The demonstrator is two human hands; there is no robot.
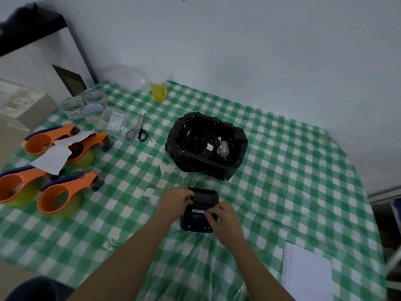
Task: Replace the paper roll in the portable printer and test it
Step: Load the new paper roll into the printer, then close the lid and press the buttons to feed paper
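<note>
A small black portable printer with a lit blue panel sits on the green checked tablecloth near the front edge. Its black lid is hinged up at the far side. My left hand grips the lid's left edge. My right hand rests on the printer's right side, fingertips at a white strip of paper by the slot. A used roll core lies in the black bin bag behind the printer.
Several orange tape dispensers and a white paper scrap stand at the left. Scissors, clear tape rolls and a yellow drink cup lie toward the back. A white sheet lies at the front right.
</note>
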